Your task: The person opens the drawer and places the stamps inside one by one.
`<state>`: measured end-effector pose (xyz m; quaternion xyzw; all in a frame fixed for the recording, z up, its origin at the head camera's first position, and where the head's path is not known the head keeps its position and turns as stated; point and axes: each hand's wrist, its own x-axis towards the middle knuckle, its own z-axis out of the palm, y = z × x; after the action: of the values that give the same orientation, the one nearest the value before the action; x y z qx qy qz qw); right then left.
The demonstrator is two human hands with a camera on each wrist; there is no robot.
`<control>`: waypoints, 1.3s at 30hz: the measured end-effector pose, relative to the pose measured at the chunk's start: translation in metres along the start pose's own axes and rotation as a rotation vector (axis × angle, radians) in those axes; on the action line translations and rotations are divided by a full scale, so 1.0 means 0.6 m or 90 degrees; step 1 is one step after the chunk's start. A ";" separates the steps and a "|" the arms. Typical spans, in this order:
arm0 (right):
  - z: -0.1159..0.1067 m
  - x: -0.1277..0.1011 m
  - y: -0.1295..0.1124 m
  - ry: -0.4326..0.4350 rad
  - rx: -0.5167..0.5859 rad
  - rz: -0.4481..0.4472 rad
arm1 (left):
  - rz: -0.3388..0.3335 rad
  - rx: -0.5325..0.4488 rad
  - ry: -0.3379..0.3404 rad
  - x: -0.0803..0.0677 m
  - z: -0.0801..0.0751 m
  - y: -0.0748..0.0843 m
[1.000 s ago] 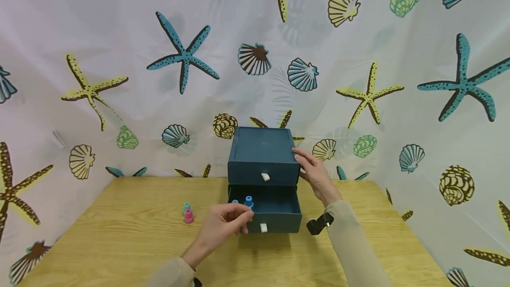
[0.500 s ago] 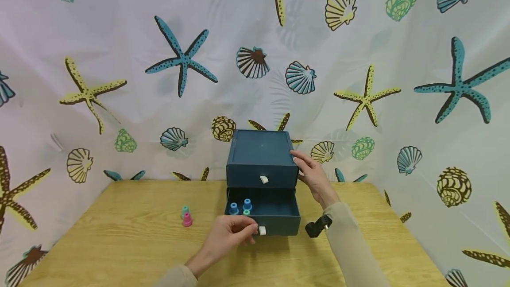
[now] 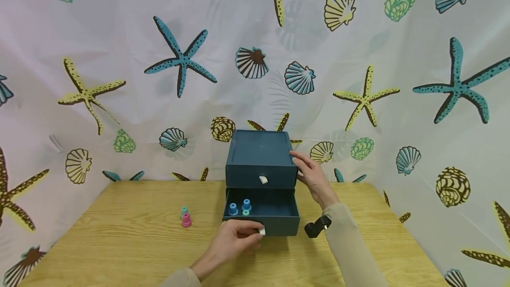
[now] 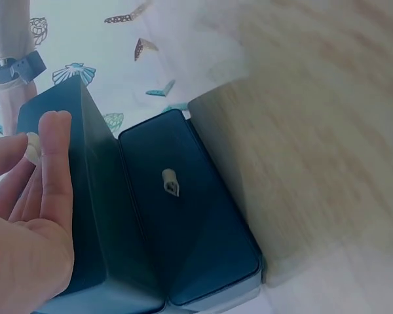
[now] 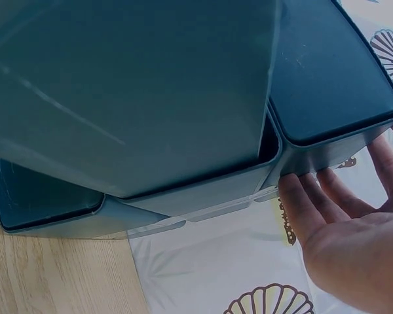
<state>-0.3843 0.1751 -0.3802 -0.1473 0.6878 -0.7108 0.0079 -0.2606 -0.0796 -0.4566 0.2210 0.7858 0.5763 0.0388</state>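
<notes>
A dark blue two-drawer box [image 3: 260,149] stands on the table, its lower drawer [image 3: 279,226] pulled out. My left hand [image 3: 235,240] is at that drawer's front, thumb and fingertips pinching its small white pull tab [image 4: 33,149]. Inside the drawer, on the left, stand two blue flanged, cone-like plastic pieces [image 3: 246,205] and a light green one [image 3: 245,212]. My right hand [image 3: 314,178] rests against the box's upper right side, its fingers nearly straight along the wall in the right wrist view. The upper drawer [image 3: 243,176] is closed, with its own white tab [image 3: 263,180].
To the left of the box, a pink plastic piece [image 3: 186,220] and a teal one [image 3: 184,211] stand close together on the wooden table [image 3: 131,234]. A white cloth [image 3: 223,21] printed with starfish and shells hangs behind and at both sides.
My left hand has moved slightly right and down from in front of the drawer's left part onto its white tab, uncovering the pieces inside. The right hand stays at the box's side.
</notes>
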 end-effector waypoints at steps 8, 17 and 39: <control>0.000 -0.001 -0.001 0.002 0.000 -0.001 | -0.009 -0.035 0.010 0.004 0.004 -0.002; -0.001 -0.001 0.001 0.008 0.002 0.009 | 0.000 -0.023 0.039 0.015 0.009 -0.008; 0.001 -0.001 -0.004 0.007 -0.003 0.011 | 0.006 -0.061 0.089 0.058 0.001 -0.030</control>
<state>-0.3832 0.1747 -0.3780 -0.1370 0.6907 -0.7099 0.0098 -0.2971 -0.0696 -0.4669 0.1816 0.7573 0.6272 -0.0087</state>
